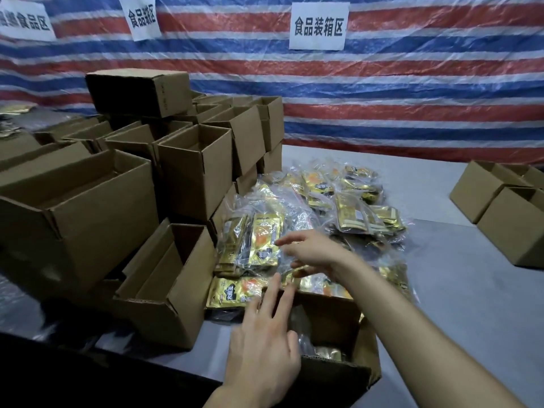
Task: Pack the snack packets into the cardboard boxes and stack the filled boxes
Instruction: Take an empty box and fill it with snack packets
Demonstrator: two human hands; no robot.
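Left hand [262, 343]: released, fingers straight and spread. It hovers over the far rim of the near box, fingertips pointing toward the packets.
Right hand [312, 254]: released, fingers stretched out and apart, thumb lower. It is blurred and reaches leftward over a clear bag of packets, and no grip on the plastic shows.
Near box [332, 375]: open cardboard box at the front edge of the tabletop, partly under the left hand. Something gold and some clear plastic show inside it.
Snack packets [338, 201]: gold packets with orange and black print, bundled in clear plastic bags. They are heaped on the tabletop just behind the near box and spread toward the back.
Bag under the right hand [259, 242]: clear bag of gold packets, standing tilted at the left edge of the heap.
Loose packet [232, 293]: lies flat between the side box and the near box.
Side box [164, 293]: open cardboard box just left of the near box, flaps up.
Box stack [191, 169]: many open boxes piled at the left, touching the heap, with one closed box [138, 92] on top.
Right boxes [500, 201]: open boxes, well apart from the heap.
Tabletop [456, 275]: grey surface.
Backdrop [412, 83]: red, white and blue striped tarp under clear film, carrying white paper signs [319, 26] with Chinese characters.
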